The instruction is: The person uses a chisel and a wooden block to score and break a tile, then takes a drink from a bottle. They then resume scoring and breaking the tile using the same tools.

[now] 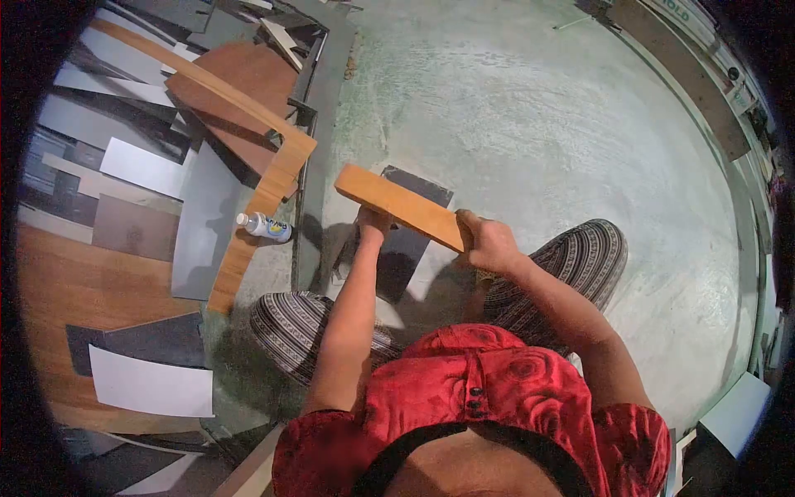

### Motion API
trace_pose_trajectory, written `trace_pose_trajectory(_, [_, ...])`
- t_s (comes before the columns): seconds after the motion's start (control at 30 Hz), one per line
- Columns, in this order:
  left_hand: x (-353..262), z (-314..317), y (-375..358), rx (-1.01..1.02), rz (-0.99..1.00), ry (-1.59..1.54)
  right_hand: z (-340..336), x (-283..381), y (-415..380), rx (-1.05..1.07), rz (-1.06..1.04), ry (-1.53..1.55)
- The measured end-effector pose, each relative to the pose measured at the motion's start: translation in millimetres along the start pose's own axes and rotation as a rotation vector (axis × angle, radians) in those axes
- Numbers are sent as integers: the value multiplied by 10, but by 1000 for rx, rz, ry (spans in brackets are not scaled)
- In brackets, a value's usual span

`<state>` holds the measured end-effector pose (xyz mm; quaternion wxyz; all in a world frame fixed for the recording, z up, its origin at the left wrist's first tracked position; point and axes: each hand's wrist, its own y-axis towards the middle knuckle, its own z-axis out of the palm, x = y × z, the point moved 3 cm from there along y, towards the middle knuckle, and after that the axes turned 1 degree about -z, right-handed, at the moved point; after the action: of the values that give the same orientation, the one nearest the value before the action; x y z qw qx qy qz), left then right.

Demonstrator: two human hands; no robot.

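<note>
An orange-brown wooden board (406, 207) is held up in front of me, slanting down to the right. My right hand (490, 244) grips its right end, thumb on the near top corner. My left hand (375, 220) is closed at the board's near edge, left of the middle; its fingers are mostly hidden under the wood. Below the board, a dark flat panel (397, 269) lies on the floor between my knees. Left of it, a white bottle (267, 227) lies on its side across a wooden strip (277, 178).
Panel offcuts cover the left side, among them a brown board (236, 91), a white piece (151, 381) and a grey sheet (199, 224). Pale green concrete floor (513, 108) stretches ahead and right. A long ledge (704, 91) runs along the far right.
</note>
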<state>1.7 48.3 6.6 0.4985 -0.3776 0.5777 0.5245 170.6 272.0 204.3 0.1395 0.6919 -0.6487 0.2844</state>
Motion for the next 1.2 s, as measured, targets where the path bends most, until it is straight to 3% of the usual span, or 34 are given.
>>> trace_pose_trajectory(0.07, [-145,-12,-31,-30,-316,93,-31,21,-17,50,34,39])
trace_pose_trajectory(0.1, [-213,-60,-23,-31,-317,93,-37,-2,-29,-24,30,135])
trace_pose_trajectory(0.17, [-256,-156,-3,-9,-361,-475,-41,-45,-29,-102,34,235])
trace_pose_trajectory(0.2, [-252,-128,-6,-5,-365,-476,-66,-56,-4,-165,8,315])
trace_pose_trajectory(0.27, [-391,-121,18,-170,-231,-75,-60,-87,9,-234,-16,394])
trace_pose_trajectory(0.33, [-466,-128,17,-176,-277,-128,-34,-119,23,-323,-48,526])
trace_pose_trajectory(0.4, [-427,-111,22,-216,-453,-437,-35,-110,0,-325,-52,484])
trace_pose_trajectory(0.43, [-439,-88,17,-217,-455,-440,-44,-84,-11,-323,-57,447])
trace_pose_trajectory(0.5, [-480,-62,9,-142,-417,59,-63,-23,-9,-240,-33,349])
trace_pose_trajectory(0.53, [-433,-75,11,-143,-419,60,-53,-2,-4,-160,-12,254])
trace_pose_trajectory(0.6, [-324,-80,13,-236,-448,-536,90,-81,58,-95,-18,167])
trace_pose_trajectory(0.77, [-285,-128,-10,-391,-498,-514,37,-27,30,-102,-93,70])
trace_pose_trajectory(0.83, [-225,-162,-2,-129,-261,19,-6,36,-9,-168,-115,194])
trace_pose_trajectory(0.87, [-35,-264,21,-131,-263,19,9,30,-8,-165,-115,194])
trace_pose_trajectory(0.93, [94,-324,126,169,173,820,10,39,-4,-228,-205,260])
trace_pose_trajectory(0.97, [123,-324,130,172,175,821,9,43,6,-231,-204,262])
trace_pose_trajectory(1.03, [165,-310,139,21,-94,35,66,25,49,31,-30,14])
trace_pose_trajectory(1.13, [133,-130,89,-208,-486,-1149,-33,49,16,82,5,107])
trace_pose_trajectory(1.17, [40,-93,63,-209,-483,-1152,16,2,12,83,3,103])
trace_pose_trajectory(1.2, [-72,-110,26,-210,-409,-748,88,-70,-1,-27,-35,140])
